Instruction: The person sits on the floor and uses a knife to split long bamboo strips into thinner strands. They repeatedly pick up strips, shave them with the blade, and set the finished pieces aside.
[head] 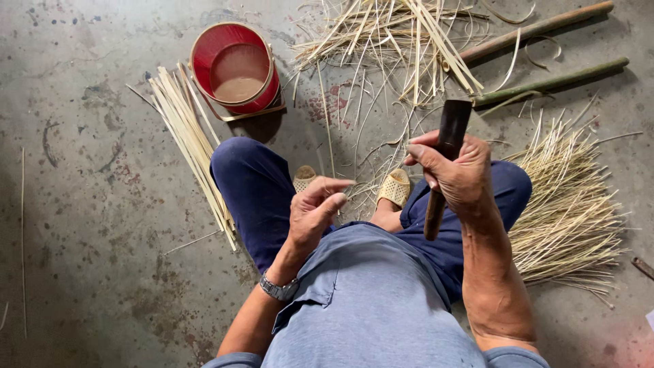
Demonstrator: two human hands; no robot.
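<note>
The right hand was clamped around a dark-bladed knife, blade toward twelve o'clock and wooden handle toward six, while the left hand, at nine o'clock from it, pinched a thin bamboo sliver between fingertips.

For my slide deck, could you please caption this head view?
Seated person's right hand grips a dark knife, left hand pinching a thin strip, beside bamboo strips.

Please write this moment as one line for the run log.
right hand: grips knife, blade up | left hand: pinches thin bamboo strip | floor: red bucket, strip bundles, green poles
</note>
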